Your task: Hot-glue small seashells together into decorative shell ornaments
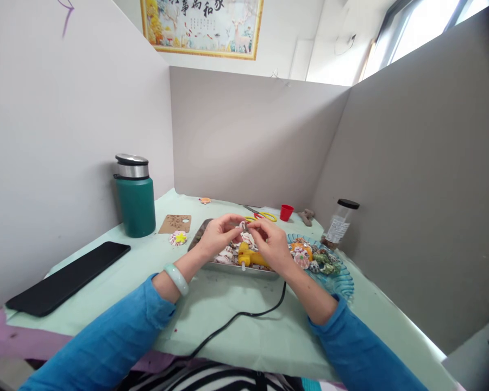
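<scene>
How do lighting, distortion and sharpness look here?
Throughout the head view: the window is blown white; a soft shadow falls beside the green bottle; wide-angle stretch seems to tilt the lidded jar; the piece between left hand and right hand lacks clear detail.

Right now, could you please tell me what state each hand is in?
Left hand: closed, pinching a small shell.
Right hand: closed at the same shell; whether its grip holds it cannot be told.
</scene>
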Available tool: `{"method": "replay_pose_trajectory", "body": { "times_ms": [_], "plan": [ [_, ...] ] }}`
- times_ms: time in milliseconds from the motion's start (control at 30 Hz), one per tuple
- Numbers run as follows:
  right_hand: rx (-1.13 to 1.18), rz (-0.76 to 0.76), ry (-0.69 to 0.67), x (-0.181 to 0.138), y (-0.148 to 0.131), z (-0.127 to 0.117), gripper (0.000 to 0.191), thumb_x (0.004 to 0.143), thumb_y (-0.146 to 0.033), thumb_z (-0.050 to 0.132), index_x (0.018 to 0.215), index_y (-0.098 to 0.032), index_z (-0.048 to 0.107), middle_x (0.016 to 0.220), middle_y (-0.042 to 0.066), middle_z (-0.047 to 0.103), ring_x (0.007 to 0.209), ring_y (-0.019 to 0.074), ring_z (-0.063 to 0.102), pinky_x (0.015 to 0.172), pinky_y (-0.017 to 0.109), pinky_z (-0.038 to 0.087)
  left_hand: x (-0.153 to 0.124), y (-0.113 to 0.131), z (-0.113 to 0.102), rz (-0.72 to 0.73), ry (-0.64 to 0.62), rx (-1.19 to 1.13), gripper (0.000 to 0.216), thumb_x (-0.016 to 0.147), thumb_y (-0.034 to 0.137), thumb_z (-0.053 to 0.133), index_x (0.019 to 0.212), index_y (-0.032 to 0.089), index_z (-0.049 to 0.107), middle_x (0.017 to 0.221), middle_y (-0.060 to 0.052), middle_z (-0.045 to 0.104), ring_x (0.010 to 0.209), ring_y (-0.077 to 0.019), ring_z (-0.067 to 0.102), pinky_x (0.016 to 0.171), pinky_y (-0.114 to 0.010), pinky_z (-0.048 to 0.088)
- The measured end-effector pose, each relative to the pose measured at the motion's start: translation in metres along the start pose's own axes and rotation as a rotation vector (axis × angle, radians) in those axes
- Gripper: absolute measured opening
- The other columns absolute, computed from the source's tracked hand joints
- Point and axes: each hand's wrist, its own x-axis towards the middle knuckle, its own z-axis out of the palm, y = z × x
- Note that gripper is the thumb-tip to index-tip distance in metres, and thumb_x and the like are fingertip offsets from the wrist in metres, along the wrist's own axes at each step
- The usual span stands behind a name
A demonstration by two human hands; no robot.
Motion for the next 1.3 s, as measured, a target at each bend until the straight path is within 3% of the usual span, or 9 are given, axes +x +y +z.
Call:
{"method": "replay_pose_trajectory", "body": {
  "times_ms": [367,567,967,1133,1300],
  "plan": [
    [0.006,0.014,0.018,-0.0001,-0.0001,-0.0008,0.017,0.087,-0.026,0.049,0.083,-0.018,0.063,0.080,0.004,0.062,0.062,0.0128,0.051,0.060,0.025,0.041,-0.0006,-0.0003,0.0003,-0.030,0.005,0.000,0.039,0.073,0.040,0.067,0.101,0.013,0.060,0.084,-0.005,0.065,0.056,-0.0105,0.059,0.057,-0.025,0.049],
    [0.009,-0.015,0.023,-0.0005,0.0001,-0.0023,0.016,0.088,-0.026,0.048,0.090,-0.020,0.063,0.086,0.005,0.062,0.065,0.0137,0.053,0.061,0.026,0.044,0.0007,-0.0009,-0.0017,-0.086,0.023,-0.009,0.040,0.076,0.043,0.063,0.101,0.013,0.064,0.070,-0.002,0.061,0.055,-0.0104,0.056,0.058,-0.025,0.049],
    [-0.135,-0.152,-0.029,-0.0047,0.0070,-0.0014,0.014,0.087,-0.021,0.048,0.090,-0.021,0.062,0.096,0.007,0.061,0.074,0.0152,0.057,0.065,0.027,0.044,-0.0021,0.0053,0.0009,-0.198,-0.109,-0.195,0.039,0.074,0.043,0.066,0.097,0.013,0.056,0.073,0.000,0.059,0.049,-0.0085,0.056,0.052,-0.025,0.048],
    [-0.094,-0.030,-0.028,-0.0003,0.0021,-0.0038,0.012,0.085,-0.022,0.050,0.079,-0.019,0.060,0.079,0.003,0.059,0.062,0.0125,0.050,0.059,0.025,0.040,-0.0008,0.0027,-0.0006,-0.191,-0.102,-0.137,0.037,0.078,0.044,0.061,0.097,0.013,0.056,0.077,-0.002,0.061,0.048,-0.0073,0.054,0.051,-0.024,0.048],
    [-0.039,0.049,-0.011,0.0023,0.0028,-0.0032,0.012,0.083,-0.023,0.052,0.075,-0.019,0.060,0.072,0.001,0.059,0.060,0.0122,0.050,0.057,0.024,0.039,0.0003,0.0002,-0.0029,-0.153,-0.061,-0.072,0.039,0.071,0.037,0.070,0.100,0.014,0.058,0.090,-0.004,0.062,0.055,-0.0079,0.057,0.054,-0.024,0.049]
  ]
}}
